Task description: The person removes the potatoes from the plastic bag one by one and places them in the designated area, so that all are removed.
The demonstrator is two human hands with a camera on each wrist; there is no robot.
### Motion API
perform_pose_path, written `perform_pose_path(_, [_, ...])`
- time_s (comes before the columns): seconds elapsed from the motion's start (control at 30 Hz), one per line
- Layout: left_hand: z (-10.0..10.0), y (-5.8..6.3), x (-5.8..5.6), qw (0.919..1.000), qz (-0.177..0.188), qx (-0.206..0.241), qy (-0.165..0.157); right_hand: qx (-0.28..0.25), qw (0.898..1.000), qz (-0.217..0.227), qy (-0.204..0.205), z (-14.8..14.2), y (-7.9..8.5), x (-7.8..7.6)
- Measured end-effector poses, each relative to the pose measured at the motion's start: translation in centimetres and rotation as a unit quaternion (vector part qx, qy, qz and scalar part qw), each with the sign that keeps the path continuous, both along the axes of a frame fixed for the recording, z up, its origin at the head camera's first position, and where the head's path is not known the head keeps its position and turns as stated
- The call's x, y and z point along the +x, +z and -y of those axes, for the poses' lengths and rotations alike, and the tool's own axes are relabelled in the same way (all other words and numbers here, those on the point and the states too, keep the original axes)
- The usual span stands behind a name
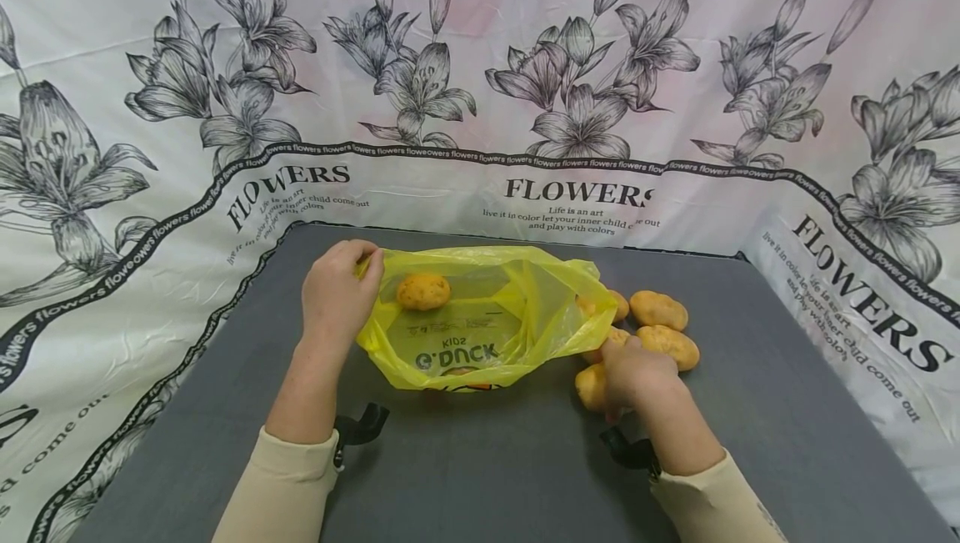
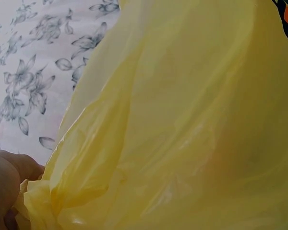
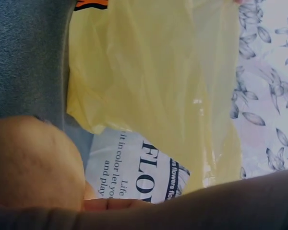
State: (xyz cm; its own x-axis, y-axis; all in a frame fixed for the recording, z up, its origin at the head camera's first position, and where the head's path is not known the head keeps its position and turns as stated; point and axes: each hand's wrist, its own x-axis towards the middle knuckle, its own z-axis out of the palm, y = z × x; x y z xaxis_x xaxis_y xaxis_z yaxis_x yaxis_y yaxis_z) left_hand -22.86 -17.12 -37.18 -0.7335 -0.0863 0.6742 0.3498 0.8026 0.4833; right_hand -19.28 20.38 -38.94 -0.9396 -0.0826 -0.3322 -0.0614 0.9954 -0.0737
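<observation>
My left hand [image 1: 341, 289] pinches the left rim of a yellow plastic bag [image 1: 555, 351]. In the left wrist view its fingers bunch the yellow film at the lower left. The bag's mouth gapes, and one potato [image 1: 423, 291] lies inside near the left hand. To the right of the bag, my right hand [image 1: 641, 376] curls around a potato [image 1: 589, 387]; part of that potato is hidden behind the hand. Close beside this hand lie further potatoes, one [image 1: 671, 347] at its far side and one [image 1: 658, 310] behind that. Others are partly covered by the bag.
Everything stands on a dark grey table [image 1: 495, 476]. A white flower-printed sheet [image 1: 450, 184] rises along the back and both sides. Black straps [image 1: 363, 424] are on both wrists.
</observation>
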Motion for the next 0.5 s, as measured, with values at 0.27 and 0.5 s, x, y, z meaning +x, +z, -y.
perform_pose_path(0.27, [0.0, 0.0, -0.1, 1.0, -0.006, 0.0, -0.002, -0.001, 1.0, -0.008, 0.016, -0.3, 1.2, 0.6])
perform_pose_path(0.5, [-0.1, 0.0, 0.0, 1.0, -0.002, -0.002, -0.002, -0.031, 0.998, -0.042, 0.04, -0.6, 2.5, 1.4])
